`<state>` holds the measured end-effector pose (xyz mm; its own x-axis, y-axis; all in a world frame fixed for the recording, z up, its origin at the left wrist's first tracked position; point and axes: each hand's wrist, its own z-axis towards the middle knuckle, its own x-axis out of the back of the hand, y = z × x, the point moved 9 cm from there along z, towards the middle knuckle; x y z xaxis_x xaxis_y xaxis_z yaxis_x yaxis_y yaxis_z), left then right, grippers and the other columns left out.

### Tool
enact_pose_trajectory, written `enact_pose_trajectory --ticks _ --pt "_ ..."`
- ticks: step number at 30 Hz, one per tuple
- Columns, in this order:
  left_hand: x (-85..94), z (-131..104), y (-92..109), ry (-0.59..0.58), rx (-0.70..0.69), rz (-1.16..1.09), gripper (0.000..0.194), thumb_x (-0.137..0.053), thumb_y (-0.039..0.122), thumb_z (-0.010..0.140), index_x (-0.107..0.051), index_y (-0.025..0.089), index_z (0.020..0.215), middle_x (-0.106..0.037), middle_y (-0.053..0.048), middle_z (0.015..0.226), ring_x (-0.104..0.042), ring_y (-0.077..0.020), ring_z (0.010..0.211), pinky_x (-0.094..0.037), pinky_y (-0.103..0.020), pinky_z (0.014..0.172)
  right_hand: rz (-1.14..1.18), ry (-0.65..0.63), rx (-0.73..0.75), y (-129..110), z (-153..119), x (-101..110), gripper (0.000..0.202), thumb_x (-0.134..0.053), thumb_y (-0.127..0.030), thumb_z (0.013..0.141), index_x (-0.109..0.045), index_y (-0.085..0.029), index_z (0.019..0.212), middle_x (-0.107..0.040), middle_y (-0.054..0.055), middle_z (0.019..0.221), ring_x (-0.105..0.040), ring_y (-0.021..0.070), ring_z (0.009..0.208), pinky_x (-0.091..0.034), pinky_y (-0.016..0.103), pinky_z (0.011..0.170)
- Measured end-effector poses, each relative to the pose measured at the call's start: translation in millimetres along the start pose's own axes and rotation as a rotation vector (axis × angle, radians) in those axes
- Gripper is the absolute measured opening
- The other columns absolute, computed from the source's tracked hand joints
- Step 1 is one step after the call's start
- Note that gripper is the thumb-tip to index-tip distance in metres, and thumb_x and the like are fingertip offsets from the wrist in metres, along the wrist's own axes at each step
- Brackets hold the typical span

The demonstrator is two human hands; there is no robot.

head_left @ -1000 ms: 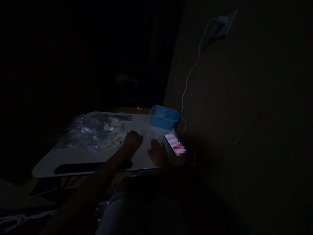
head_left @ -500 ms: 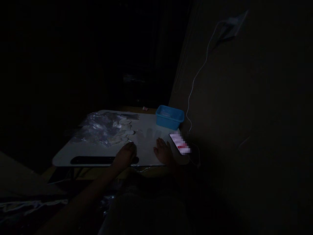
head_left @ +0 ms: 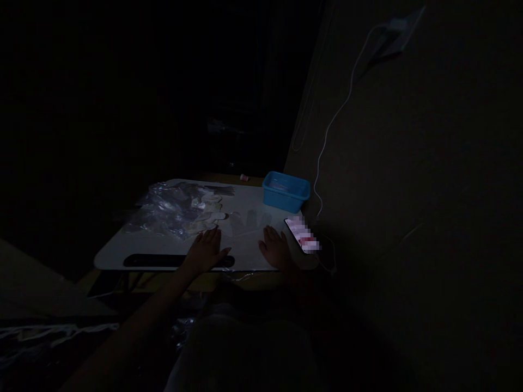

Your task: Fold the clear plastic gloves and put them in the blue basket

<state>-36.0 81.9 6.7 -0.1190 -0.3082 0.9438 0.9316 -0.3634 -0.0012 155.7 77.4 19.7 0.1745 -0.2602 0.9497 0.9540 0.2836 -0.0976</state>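
My left hand [head_left: 204, 250] lies flat near the front edge of a white folding table [head_left: 110, 256], fingers stretched forward and thumb out to the right. Palm down, my right hand [head_left: 275, 247] rests on the table to its right with its fingers apart. A thin see-through sheet, perhaps plastic [head_left: 241, 242], seems to lie between and under the hands; its outline is faint in the dark. Just beyond my left hand are several pale flat pieces [head_left: 210, 218], too dim to name. Crumpled clear plastic [head_left: 167, 209] lies left of them.
A blue plastic basket [head_left: 286, 202] stands at the table's back right. A lit phone [head_left: 301, 234] lies close to my right hand. A white cable [head_left: 327, 136] runs down the wall at right. A black slot [head_left: 153, 261] lines the table's front. The room is very dark.
My left hand has opened from a curled shape and now lies flat with its thumb spread. My right hand stays flat in about the same place. The view has shifted slightly.
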Motion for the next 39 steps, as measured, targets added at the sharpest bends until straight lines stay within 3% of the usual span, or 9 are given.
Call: enact_pose_trajectory --ticks 5,10,16,21,26,30,35,39 --pt "2.9 0.5 -1.5 0.001 -0.022 0.016 0.071 -0.026 0.062 0.079 -0.041 0.009 0.125 -0.042 -0.018 0.132 -0.037 -0.0289 0.122 -0.024 -0.043 0.1 0.025 0.002 -0.003 0.7 0.5 2.0 0.047 -0.034 -0.034 0.087 -0.04 -0.012 0.129 -0.037 0.013 0.137 -0.032 0.022 0.126 -0.02 0.047 0.103" --pt "3.6 -3.5 4.1 -0.037 -0.092 -0.003 0.055 -0.021 0.049 0.086 -0.046 0.016 0.122 -0.042 -0.014 0.134 -0.034 -0.027 0.125 -0.022 -0.045 0.101 0.043 0.012 -0.008 2.8 0.5 1.8 0.049 -0.036 -0.033 0.087 -0.038 -0.011 0.13 -0.038 0.014 0.136 -0.033 0.0231 0.126 -0.021 0.047 0.103" --pt "5.3 -1.0 -0.5 -0.06 0.009 0.051 0.066 -0.024 0.053 0.084 -0.039 0.007 0.127 -0.038 -0.017 0.136 -0.035 -0.0277 0.124 -0.023 -0.041 0.102 0.048 0.046 0.002 2.8 0.0 2.2 0.046 -0.036 -0.033 0.087 -0.04 -0.012 0.129 -0.04 0.014 0.134 -0.034 0.0234 0.125 -0.022 0.047 0.102" --pt "5.2 -0.7 1.3 -0.095 0.017 0.073 0.067 -0.025 0.053 0.084 -0.039 0.004 0.127 -0.036 -0.017 0.136 -0.035 -0.0287 0.124 -0.023 -0.041 0.102 0.146 0.155 0.007 10.2 1.6 5.8 0.042 -0.033 -0.027 0.087 -0.045 -0.011 0.124 -0.044 0.014 0.131 -0.036 0.023 0.124 -0.028 0.045 0.102" --pt "7.0 -1.8 1.3 -0.075 0.019 0.064 0.066 -0.025 0.052 0.084 -0.039 0.005 0.127 -0.037 -0.017 0.136 -0.034 -0.0282 0.125 -0.023 -0.041 0.103 0.344 0.291 -0.026 31.6 1.1 4.7 0.044 -0.037 -0.021 0.082 -0.046 -0.01 0.124 -0.051 0.014 0.125 -0.044 0.0215 0.118 -0.037 0.038 0.098" --pt "7.5 -2.9 1.8 -0.067 0.002 0.017 0.065 -0.024 0.052 0.084 -0.039 0.006 0.127 -0.036 -0.018 0.136 -0.033 -0.0279 0.126 -0.023 -0.043 0.103 0.401 0.287 -0.118 43.5 -1.3 -0.9 0.049 -0.037 -0.016 0.077 -0.044 -0.011 0.125 -0.055 0.013 0.12 -0.052 0.0215 0.109 -0.041 0.037 0.095" --pt "19.9 -3.8 1.8 0.033 -0.028 -0.134 0.055 -0.022 0.046 0.087 -0.039 0.012 0.127 -0.036 -0.014 0.137 -0.031 -0.0239 0.127 -0.027 -0.043 0.102 0.389 0.302 -0.208 47.8 -4.7 5.1 0.053 -0.033 -0.011 0.073 -0.043 -0.009 0.125 -0.054 0.014 0.121 -0.048 0.0222 0.112 -0.037 0.039 0.098" --pt "25.5 -4.8 1.3 0.079 -0.048 -0.195 0.048 -0.026 0.041 0.087 -0.045 0.015 0.122 -0.043 -0.012 0.132 -0.038 -0.0232 0.122 -0.033 -0.041 0.099 0.422 0.347 -0.231 51.0 -6.3 9.4 0.054 -0.033 -0.009 0.071 -0.043 -0.009 0.124 -0.053 0.015 0.12 -0.046 0.0232 0.115 -0.034 0.042 0.099"
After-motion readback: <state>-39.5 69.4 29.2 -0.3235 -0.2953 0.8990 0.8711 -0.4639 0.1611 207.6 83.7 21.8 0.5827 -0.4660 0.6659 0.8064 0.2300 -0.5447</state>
